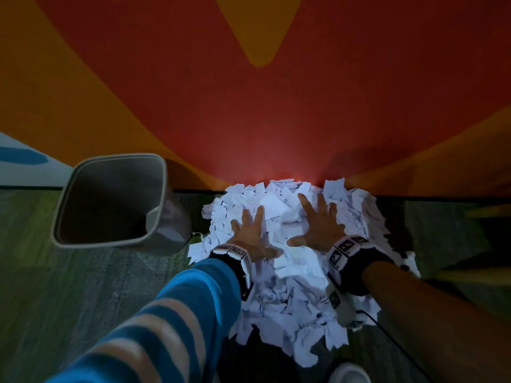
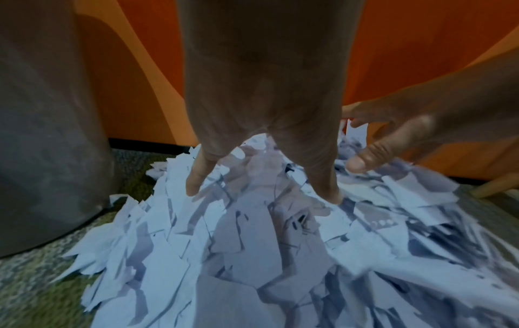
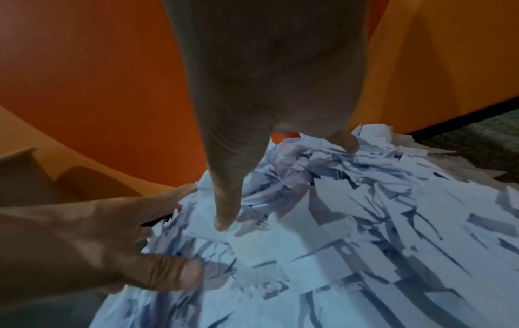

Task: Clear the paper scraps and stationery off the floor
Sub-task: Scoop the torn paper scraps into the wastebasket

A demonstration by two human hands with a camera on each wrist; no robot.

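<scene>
Paper scrap pile point(image 1: 293, 272): a broad white heap on the carpeted floor point(image 1: 83, 294), far edge butting the base of the orange-red wall point(image 1: 249, 120).

Waste bin point(image 1: 110, 200): grey, open-topped, upright, nothing visible inside. Taken as landmark. The pile lies just to its right, nearest scraps almost touching its base.

Left hand point(image 1: 253, 236): palm down on the bin-side half of the pile, fingers point(image 2: 196, 177) spread and straight, tips pressed into the paper, gripping nothing.

Right hand point(image 1: 318, 228): flat on the half away from the bin, fingers point(image 3: 224, 208) splayed, thumb reaching toward the left thumb, also gripping nothing.

Key relation: paper sits directly under and between both palms, so a gather needs the hands to close toward each other. The left hand is nearer the bin, and any load would have to travel that way.

No stationery can be made out; it may be buried.

Judgement: early stage, as the pile is large.
</scene>
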